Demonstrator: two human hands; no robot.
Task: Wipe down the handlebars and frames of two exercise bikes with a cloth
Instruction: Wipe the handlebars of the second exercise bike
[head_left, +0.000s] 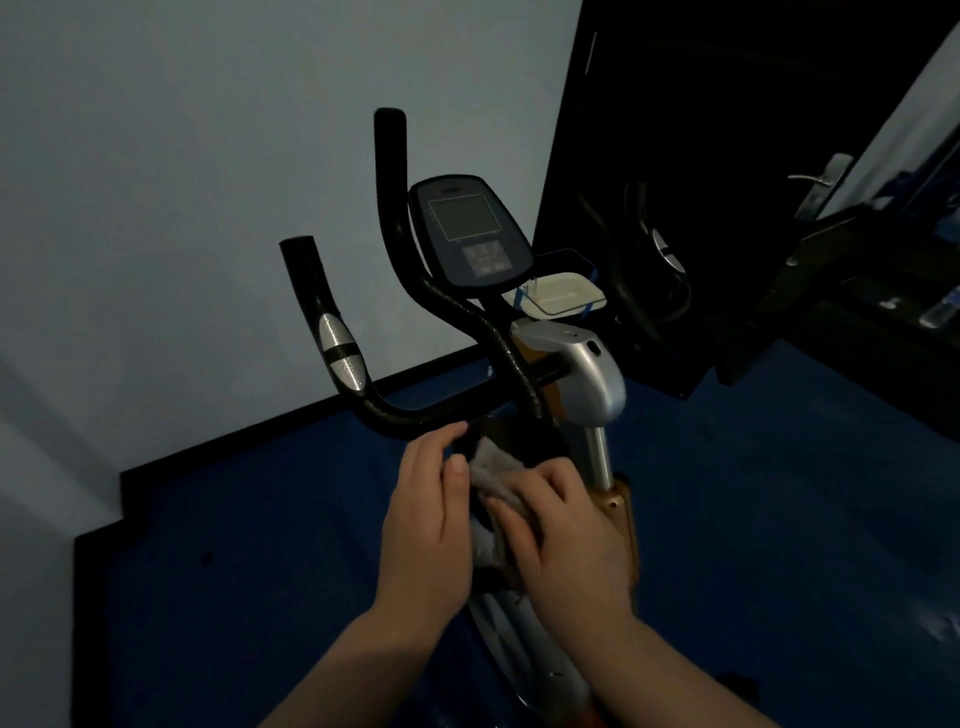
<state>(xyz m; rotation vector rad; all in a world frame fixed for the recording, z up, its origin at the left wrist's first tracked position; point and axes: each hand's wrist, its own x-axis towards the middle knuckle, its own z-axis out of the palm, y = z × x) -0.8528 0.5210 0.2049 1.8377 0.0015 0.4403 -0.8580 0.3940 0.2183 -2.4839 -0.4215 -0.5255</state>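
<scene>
An exercise bike stands in front of me in dim light, with black curved handlebars (415, 410), a dark console (470, 231) and a silver stem housing (587, 374). A grey cloth (493, 478) lies bunched between my two hands just below the handlebar. My right hand (566, 535) lies over the cloth with its fingers curled on it. My left hand (423, 514) is at the cloth's left side, its thumb against the cloth and its fingertips touching the underside of the handlebar. The lower silver frame (519, 639) shows beneath my wrists.
A pale wall rises on the left, with a black skirting (260, 431) above the blue floor (260, 571). A white tray (563, 293) sits behind the console. A dark door with a metal handle (818, 179) and a second dark machine (649, 260) stand at the right.
</scene>
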